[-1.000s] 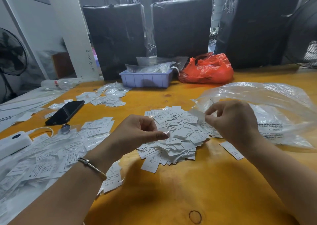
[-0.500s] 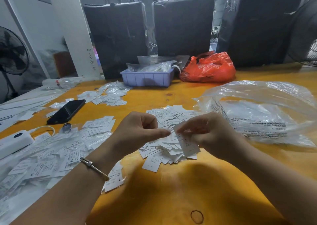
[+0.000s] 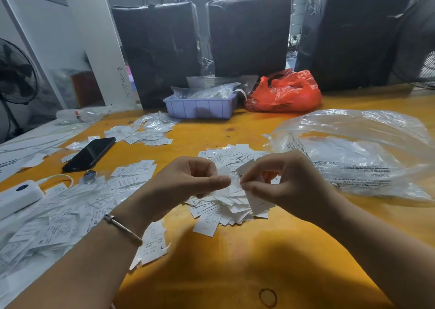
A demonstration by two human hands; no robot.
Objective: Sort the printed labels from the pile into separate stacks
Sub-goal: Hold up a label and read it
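A loose pile of white printed labels [image 3: 226, 205] lies in the middle of the yellow table [image 3: 235, 273]. Above it my right hand [image 3: 282, 181] pinches one label [image 3: 244, 169] between thumb and fingers. My left hand [image 3: 188, 181], with a bracelet on the wrist, is curled just left of it, thumb tip near that label's edge; whether it holds something I cannot tell. A broad spread of labels [image 3: 70, 209] covers the table's left side. A small stack [image 3: 153, 242] lies under my left wrist. Another group of labels [image 3: 146, 135] lies further back.
A black phone [image 3: 90, 154] and a white power bank [image 3: 16, 194] lie on the left. A large clear plastic bag [image 3: 353, 153] fills the right. A lilac tray [image 3: 200, 107], a red bag [image 3: 284, 92] and dark wrapped boxes [image 3: 249, 33] stand at the back.
My right hand came from the clear bag's edge to the pile, picked up a label and brought it close to my left hand. My left hand stayed in place.
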